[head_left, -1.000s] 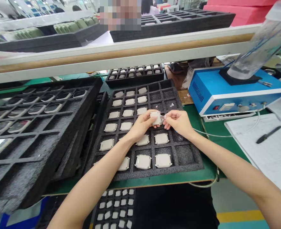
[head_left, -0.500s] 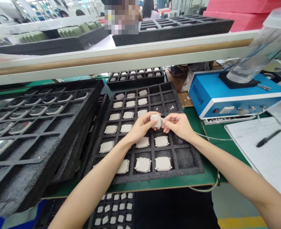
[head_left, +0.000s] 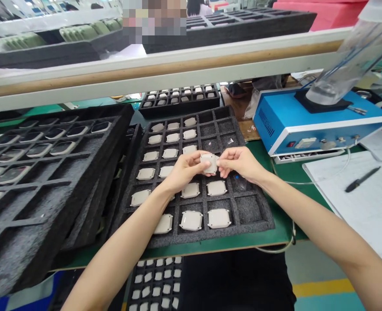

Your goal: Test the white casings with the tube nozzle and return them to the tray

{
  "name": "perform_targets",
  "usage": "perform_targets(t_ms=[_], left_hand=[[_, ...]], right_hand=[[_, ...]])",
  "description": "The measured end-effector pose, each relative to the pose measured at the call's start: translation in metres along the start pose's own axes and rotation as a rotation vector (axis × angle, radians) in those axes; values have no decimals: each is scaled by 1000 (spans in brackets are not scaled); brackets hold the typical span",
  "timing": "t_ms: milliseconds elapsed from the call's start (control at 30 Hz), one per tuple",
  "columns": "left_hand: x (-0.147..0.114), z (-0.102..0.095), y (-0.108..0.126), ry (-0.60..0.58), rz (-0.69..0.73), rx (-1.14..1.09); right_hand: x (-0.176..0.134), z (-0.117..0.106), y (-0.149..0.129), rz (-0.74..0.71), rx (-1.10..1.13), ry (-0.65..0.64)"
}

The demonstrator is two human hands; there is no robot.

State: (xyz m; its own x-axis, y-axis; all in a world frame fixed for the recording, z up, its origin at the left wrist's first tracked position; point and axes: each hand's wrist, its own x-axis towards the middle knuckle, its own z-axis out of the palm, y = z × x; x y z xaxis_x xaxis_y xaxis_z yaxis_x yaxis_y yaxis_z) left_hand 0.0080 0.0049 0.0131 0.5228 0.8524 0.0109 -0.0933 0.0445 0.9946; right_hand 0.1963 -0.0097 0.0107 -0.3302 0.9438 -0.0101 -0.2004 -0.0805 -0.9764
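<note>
The left hand (head_left: 188, 167) holds a pale case (head_left: 212, 166), the right hand (head_left: 242, 164) apparently touching.

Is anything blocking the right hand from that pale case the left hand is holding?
Nothing visible: the right hand has its fingertips at the edge of the pale case, which the left hand holds above the black foam tray.

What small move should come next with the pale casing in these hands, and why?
Perhaps a gentle push by the right hand at the casing's right edge: the left hand already braces the pale casing, thumb over its face, and the right fingertips are at that edge. Any small part there is too hidden to tell.
</note>
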Motion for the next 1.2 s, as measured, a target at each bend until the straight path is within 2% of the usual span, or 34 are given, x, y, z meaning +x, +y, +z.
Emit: perform_targets(t_ms=[167, 300, 367, 467, 533, 600, 633, 667, 700, 733, 800, 867, 933, 1067, 1200], left_hand=[[-3, 1, 1, -8, -25, 3], [-1, 6, 2, 48, -35, -82], [1, 10, 4, 82, -10, -125], [2, 12, 8, 133, 33, -193], [0, 10, 10, 160, 29, -257], [-1, 8, 13, 162, 5, -320], [-2, 7, 14, 160, -13, -358], [-2, 7, 15, 156, -32, -400], [-2, 7, 15, 151, -54, -443], [-2, 7, 16, 145, -75, -486], [-2, 9, 17, 131, -106, -549], [-3, 9, 18, 119, -97, -566], [-3, 7, 19, 118, -53, -557], [-3, 0, 19, 210, 49, -496], [-3, -5, 16, 282, 122, -402]], right_hand=[[2, -3, 1, 45, -2, -47], [2, 3, -6, 12, -33, -28], [-9, 5, -12, -24, -118, -11], [-51, -3, -16, -65, -324, 65], [-90, -14, -13, -144, -347, 315], [-125, -27, -7, -373, -168, 784], [-139, -34, -5, -433, -60, 956], [-148, -40, -2, -435, 35, 1073], [-154, -46, 0, -400, 117, 1132], [-156, -50, 2, -333, 179, 1133], [-150, -54, 5, -189, 271, 1032], [-137, -52, 6, -90, 321, 853], [-119, -43, 4, -58, 302, 678], [-79, -21, -4, -204, 135, 454], [-41, -7, -7, -414, -95, 366]])
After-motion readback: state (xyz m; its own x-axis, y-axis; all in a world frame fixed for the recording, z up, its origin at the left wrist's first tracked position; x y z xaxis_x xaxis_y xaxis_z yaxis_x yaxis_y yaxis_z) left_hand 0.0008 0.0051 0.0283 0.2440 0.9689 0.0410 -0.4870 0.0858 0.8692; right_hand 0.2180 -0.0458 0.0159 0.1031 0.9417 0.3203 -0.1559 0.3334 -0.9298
